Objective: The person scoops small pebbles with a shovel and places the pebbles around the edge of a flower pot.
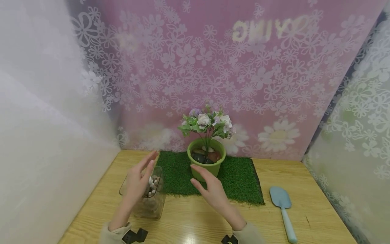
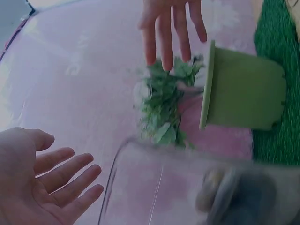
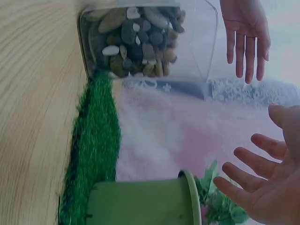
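My left hand [image 1: 137,181] hovers over the clear plastic container [image 1: 149,208] of pebbles, fingers extended and holding nothing. In the left wrist view that hand [image 2: 56,183] shows spread, slightly bent fingers. My right hand [image 1: 211,189] is held in front of the green flower pot [image 1: 199,173], also with nothing in it. Its fingers look relaxed and apart in the right wrist view [image 3: 267,173]. Purple and white flowers [image 1: 204,121] with green leaves stand upright in the pot, with large dark and brown stones [image 1: 199,157] around their stems. Pebbles [image 3: 140,42] fill the container's lower part.
Artificial grass mat [image 1: 240,183] lies under the pot on the wooden table [image 1: 182,223]. A light blue trowel [image 1: 283,206] lies at the right. Behind the table hangs a pink floral curtain [image 1: 207,67], with pale sheets at both sides.
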The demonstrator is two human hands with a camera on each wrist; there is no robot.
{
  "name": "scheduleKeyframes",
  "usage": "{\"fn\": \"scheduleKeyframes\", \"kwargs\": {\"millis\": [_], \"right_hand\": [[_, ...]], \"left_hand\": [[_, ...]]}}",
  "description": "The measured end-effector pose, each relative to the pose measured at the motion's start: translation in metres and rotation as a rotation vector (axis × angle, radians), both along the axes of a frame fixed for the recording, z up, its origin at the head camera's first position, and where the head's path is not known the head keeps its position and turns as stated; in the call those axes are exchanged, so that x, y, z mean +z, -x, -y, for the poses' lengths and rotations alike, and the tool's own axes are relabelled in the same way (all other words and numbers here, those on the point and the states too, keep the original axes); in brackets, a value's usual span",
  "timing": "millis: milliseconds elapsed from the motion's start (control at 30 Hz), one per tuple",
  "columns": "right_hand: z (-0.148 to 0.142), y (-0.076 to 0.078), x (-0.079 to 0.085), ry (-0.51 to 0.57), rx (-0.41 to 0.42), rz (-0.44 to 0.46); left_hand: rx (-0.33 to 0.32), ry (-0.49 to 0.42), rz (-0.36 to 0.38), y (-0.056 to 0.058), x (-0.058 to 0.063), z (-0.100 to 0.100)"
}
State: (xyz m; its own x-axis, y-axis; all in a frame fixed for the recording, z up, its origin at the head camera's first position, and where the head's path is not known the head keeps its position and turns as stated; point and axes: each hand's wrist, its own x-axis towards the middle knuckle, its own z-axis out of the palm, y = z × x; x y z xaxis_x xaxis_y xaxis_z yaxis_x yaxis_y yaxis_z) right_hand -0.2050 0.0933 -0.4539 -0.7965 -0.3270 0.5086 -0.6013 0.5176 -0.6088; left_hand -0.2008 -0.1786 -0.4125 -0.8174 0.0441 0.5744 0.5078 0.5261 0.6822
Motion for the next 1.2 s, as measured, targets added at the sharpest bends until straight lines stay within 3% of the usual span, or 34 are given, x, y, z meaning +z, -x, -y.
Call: {"fn": "scheduleKeyframes", "kwargs": {"millis": [233, 400, 533, 767, 1000, 1200], "right_hand": [[0.029, -0.003, -0.008, -0.063, 0.114, -0.094], [0.045, -0.005, -0.016, -0.137, 0.196, -0.062], [0.055, -0.007, -0.021, -0.188, 0.213, -0.04], [0.073, -0.008, -0.023, -0.236, 0.237, -0.013], [0.091, -0.007, -0.02, -0.215, 0.21, 0.065], [0.103, -0.004, -0.021, -0.254, 0.177, 0.006]], "left_hand": [[0.082, 0.059, 0.01, -0.005, -0.006, 0.049], [0.079, 0.1, 0.064, -0.012, -0.02, 0.079], [0.061, 0.126, 0.132, -0.019, -0.034, 0.094], [0.054, 0.151, 0.29, -0.03, -0.057, 0.102], [0.036, 0.064, 0.225, -0.033, -0.067, 0.099], [-0.004, 0.004, 0.19, -0.032, -0.072, 0.093]]}}
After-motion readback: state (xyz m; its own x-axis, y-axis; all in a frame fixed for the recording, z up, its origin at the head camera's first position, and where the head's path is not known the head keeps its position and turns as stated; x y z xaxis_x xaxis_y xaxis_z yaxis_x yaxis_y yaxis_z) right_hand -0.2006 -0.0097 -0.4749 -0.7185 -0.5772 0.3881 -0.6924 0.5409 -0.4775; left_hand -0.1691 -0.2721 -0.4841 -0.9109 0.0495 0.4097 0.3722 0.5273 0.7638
